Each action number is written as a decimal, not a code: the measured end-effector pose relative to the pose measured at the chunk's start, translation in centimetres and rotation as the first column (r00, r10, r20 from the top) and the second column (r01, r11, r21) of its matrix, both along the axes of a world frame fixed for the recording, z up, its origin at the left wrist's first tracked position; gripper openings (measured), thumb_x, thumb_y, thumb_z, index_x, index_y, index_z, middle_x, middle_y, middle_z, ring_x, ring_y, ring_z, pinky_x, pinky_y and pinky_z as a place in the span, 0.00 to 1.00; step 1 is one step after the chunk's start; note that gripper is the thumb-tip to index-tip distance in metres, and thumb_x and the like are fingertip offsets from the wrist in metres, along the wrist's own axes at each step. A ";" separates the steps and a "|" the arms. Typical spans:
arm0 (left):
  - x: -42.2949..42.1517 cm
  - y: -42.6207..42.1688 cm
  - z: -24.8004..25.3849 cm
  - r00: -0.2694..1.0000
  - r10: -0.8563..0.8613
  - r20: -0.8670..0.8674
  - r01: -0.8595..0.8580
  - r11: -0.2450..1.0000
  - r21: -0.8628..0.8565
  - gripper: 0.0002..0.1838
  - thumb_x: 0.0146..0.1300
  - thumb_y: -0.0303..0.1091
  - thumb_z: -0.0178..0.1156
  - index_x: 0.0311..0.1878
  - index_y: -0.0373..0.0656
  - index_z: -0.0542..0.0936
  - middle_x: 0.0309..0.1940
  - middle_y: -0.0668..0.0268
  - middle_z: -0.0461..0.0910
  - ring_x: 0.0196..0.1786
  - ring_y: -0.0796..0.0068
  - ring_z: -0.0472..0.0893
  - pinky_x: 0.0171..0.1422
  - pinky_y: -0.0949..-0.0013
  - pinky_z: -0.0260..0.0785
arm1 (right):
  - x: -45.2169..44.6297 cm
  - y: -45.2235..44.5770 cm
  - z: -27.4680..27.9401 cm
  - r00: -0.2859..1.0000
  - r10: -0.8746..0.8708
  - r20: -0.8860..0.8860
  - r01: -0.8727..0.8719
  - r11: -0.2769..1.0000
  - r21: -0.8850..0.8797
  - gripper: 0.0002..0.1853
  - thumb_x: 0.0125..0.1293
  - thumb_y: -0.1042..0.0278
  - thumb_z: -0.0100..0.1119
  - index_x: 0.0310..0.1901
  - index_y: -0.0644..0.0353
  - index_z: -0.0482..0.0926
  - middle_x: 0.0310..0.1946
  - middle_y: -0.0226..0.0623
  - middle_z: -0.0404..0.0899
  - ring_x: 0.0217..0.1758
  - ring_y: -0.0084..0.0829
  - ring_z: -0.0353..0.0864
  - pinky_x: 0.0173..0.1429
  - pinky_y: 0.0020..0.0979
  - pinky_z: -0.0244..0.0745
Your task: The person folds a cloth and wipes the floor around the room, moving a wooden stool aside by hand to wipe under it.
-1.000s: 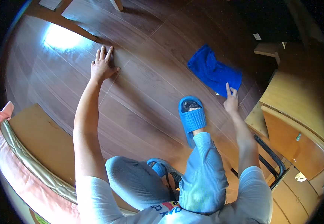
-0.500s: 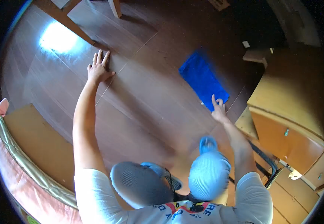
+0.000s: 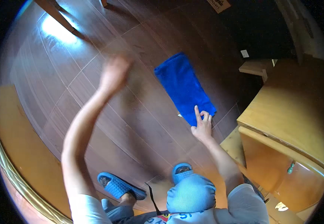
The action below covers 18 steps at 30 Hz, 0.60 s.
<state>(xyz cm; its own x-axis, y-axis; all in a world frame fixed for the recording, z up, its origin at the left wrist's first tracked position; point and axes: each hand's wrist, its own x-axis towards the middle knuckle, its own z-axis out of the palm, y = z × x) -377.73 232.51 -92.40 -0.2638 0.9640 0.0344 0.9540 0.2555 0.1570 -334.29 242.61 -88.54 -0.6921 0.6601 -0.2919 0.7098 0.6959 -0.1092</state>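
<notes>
Head view: the left hand (image 3: 116,71) is a blur over the floor (image 3: 106,149), fingers unreadable; rightward lies a blue cloth (image 3: 181,85), the right hand (image 3: 202,125) at its near end, index straight, others curled, grip unclear. Even pressure should keep it flat.

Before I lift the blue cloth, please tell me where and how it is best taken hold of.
Probably best is to pinch the narrow near end of the blue cloth, coming low from the near side, where the right hand is. The cloth lies long and mostly flat on the floor, so an edge should be easier to get under than its broad middle.
</notes>
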 end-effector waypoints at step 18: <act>20.5 7.5 1.6 0.981 0.012 0.195 -0.019 0.999 0.033 0.42 0.63 0.51 0.60 0.73 0.32 0.63 0.78 0.47 0.53 0.81 0.43 0.49 0.84 0.46 0.40 | 0.0 -1.5 0.6 0.998 0.055 -0.044 -0.053 0.998 0.041 0.52 0.44 0.72 0.67 0.76 0.63 0.56 0.51 0.53 0.66 0.53 0.50 0.66 0.62 0.48 0.65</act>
<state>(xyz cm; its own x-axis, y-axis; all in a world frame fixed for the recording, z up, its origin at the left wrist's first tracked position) -357.22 239.98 -90.83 -0.2835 0.9589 0.0138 0.9002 0.2612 0.3485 -334.28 241.15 -87.96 -0.7387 0.6321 -0.2339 0.6663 0.7373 -0.1116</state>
